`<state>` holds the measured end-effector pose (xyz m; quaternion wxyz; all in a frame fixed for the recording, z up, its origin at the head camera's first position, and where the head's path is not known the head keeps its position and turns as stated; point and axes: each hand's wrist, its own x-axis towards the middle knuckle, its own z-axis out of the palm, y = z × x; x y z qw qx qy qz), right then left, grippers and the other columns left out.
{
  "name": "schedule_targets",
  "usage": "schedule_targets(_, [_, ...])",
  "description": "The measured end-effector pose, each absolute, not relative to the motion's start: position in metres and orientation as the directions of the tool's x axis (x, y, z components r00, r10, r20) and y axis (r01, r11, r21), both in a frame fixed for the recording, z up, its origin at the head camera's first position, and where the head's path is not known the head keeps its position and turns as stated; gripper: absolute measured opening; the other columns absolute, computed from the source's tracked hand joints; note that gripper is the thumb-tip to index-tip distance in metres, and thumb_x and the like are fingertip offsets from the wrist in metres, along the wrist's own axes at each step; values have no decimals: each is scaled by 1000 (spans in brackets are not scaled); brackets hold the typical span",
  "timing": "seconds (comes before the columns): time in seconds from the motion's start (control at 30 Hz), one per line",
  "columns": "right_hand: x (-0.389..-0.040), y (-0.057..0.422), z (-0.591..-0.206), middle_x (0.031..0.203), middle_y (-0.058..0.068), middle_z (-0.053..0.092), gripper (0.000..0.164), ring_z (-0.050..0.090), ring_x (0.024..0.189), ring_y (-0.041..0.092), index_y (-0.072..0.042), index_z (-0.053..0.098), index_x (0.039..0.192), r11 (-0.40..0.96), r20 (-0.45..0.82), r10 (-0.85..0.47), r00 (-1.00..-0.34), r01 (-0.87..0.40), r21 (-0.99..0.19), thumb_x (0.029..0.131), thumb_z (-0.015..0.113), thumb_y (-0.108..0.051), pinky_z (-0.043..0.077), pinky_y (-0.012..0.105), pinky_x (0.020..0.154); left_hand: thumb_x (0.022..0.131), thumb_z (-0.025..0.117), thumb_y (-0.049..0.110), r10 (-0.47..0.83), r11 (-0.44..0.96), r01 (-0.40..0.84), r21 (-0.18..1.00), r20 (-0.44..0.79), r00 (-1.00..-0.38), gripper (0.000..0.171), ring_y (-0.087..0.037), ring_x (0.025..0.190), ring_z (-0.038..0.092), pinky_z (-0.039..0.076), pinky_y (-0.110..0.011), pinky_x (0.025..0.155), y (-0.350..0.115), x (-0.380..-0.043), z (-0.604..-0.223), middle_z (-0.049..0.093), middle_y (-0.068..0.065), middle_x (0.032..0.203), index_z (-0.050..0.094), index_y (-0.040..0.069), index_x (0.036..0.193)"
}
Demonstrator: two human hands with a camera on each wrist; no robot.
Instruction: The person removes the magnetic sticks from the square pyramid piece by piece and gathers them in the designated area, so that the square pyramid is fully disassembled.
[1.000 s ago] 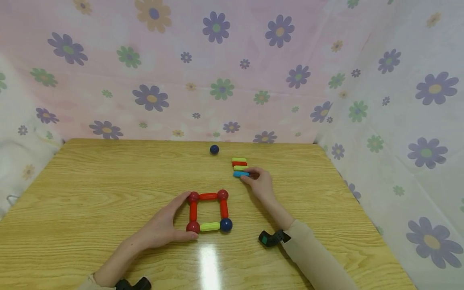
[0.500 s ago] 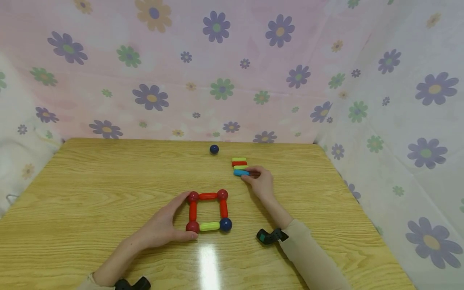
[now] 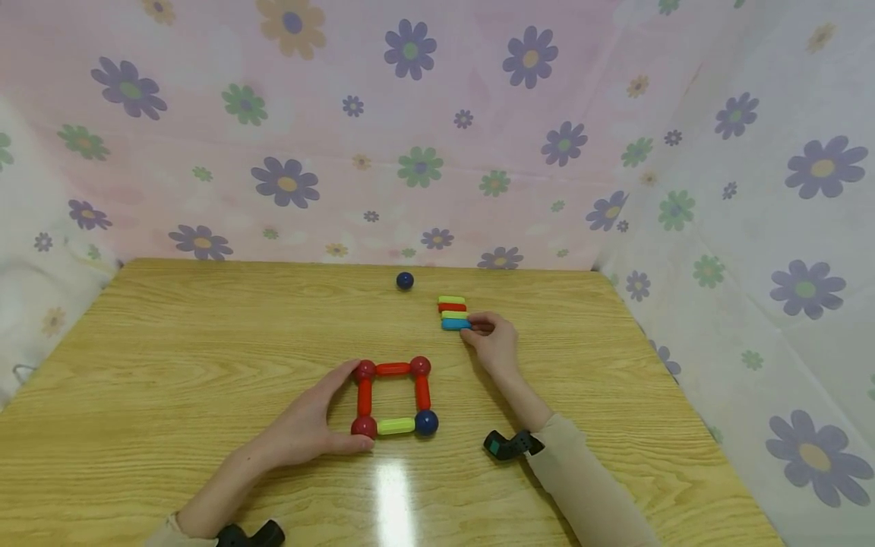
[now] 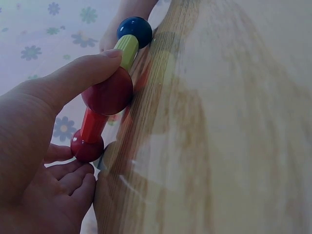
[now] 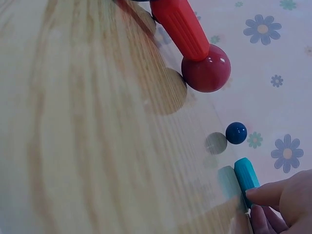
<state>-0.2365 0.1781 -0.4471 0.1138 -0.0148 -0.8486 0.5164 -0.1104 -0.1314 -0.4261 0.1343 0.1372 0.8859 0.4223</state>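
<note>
– Blue stick [image 3: 451,324], quick: which way from the fingers?

– Leftward. Right hand [image 3: 497,352] is at its right end; the rest runs out left, long axis roughly left-right across the table [image 3: 205,327].

– Finger state?

– Thumb and fingertips pinch that end. Right wrist view shows the thumb on it; contact behind is partly hidden.

– Nearer hand?

– Right, touching. Left hand [image 3: 307,425] is well apart, busy at the square frame [image 3: 364,398].

– Left fingers?

– Spread wide. Thumb on the near-left red ball [image 3: 364,428], forefinger at the far-left red ball [image 3: 366,369], so the left side sits between them.

– Relation that counts?

– Stick against frame, my call. Stick lies beyond and to the right of the far-right red ball [image 3: 420,366], near-parallel to the far red bar [image 3: 393,369]. Frame is closer to the person.

– Lifted or flat?

– Can't tell for sure; it looks right at table level.

– Containers?

– None in view. Just beyond the blue one, side by side: yellow-green stick [image 3: 453,314], red stick [image 3: 452,308], second yellow-green stick [image 3: 451,300]. Loose dark-blue ball [image 3: 405,281] sits farther off, left of that row. Next clip.
</note>
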Motion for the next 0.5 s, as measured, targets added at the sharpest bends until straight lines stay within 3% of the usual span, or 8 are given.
schedule_targets(0.17, [-235,177,-444,106,17,71,26,67,94,26,-1,73,109,448,143,156,-977,-59,-892,84,77,-4,55,25,78,68,86,58,356,607,137,783,-114,-928,116,-41,148,29,31,-65,114,-131,-112,-428,31,-13,162,24,22,159])
schedule_targets(0.3, [-226,176,-419,111,18,69,31,65,97,25,0,69,117,404,120,131,-984,-58,-913,87,76,-8,52,20,76,67,86,58,359,606,135,784,-119,-926,116,-40,148,29,30,-64,115,-131,-111,-429,31,-11,162,24,24,159])
schedule_targets(0.5, [-199,170,-373,112,18,68,32,65,97,25,-5,68,118,424,194,-82,-978,-210,-881,89,76,-17,55,25,82,67,87,57,349,607,125,785,-122,-929,116,-39,148,29,30,-63,115,-131,-111,-429,30,-10,162,25,24,159])
